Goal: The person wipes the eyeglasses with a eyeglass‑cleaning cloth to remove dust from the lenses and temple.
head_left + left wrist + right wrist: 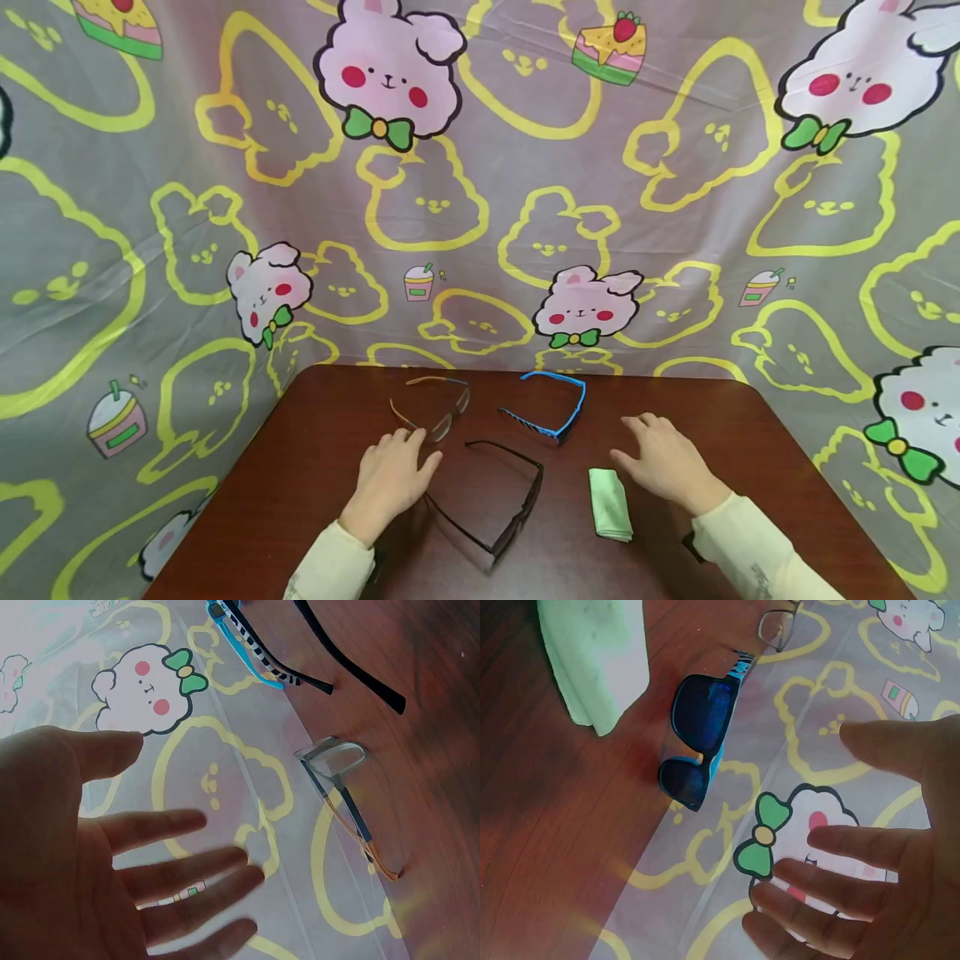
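My left hand (392,475) hovers palm down over the left of the table, fingers spread and holding nothing. Just beyond its fingertips lie clear eyeglasses (453,414) with orange-brown temples, unfolded. Black-framed glasses (517,525) lie unfolded to its right, one temple tip close by the hand. My right hand (666,460), also with loose straight fingers and nothing in them, is above the right side. Next to it a folded light green cloth (611,505) lies flat. Blue sunglasses (581,398) with dark lenses (703,712) and a striped temple (262,652) rest at the back middle.
The dark brown wooden table (300,433) ends at the back against a grey cloth backdrop (480,275) printed with rabbits and yellow outlines. The same cloth hangs along the left and right sides.
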Available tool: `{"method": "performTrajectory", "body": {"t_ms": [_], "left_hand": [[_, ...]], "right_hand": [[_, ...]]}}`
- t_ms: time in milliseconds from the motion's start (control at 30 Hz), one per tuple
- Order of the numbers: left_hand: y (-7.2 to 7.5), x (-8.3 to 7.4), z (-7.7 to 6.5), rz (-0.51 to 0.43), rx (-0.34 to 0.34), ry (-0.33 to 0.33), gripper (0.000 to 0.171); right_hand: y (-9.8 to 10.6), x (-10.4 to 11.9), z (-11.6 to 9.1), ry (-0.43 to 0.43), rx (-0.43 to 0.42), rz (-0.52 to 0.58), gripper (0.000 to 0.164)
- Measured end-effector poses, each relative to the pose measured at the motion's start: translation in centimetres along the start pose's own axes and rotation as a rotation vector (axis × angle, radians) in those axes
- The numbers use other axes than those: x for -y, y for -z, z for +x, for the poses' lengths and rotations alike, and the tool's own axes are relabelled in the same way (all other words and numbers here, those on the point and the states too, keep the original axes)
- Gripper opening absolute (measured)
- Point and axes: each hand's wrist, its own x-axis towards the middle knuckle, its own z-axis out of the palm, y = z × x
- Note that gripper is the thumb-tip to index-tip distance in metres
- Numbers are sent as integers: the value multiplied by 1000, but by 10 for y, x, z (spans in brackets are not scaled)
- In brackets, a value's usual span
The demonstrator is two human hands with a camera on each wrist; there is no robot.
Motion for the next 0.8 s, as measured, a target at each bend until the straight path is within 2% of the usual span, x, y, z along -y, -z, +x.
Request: {"method": "performTrajectory", "body": {"t_ms": [200, 333, 533, 800], "left_hand": [[-1, 2, -2, -39, -60, -55, 30], [0, 3, -5, -48, -46, -90, 28], [0, 3, -11, -60, 0, -119, 27], [-5, 6, -13, -66, 1, -132, 28]], "right_hand": [[3, -3, -4, 13, 27, 7, 25], [2, -5, -8, 14, 71, 32, 12], [-7, -6, -15, 70, 114, 69, 11], [-32, -6, -27, 295, 141, 120, 14]]}}
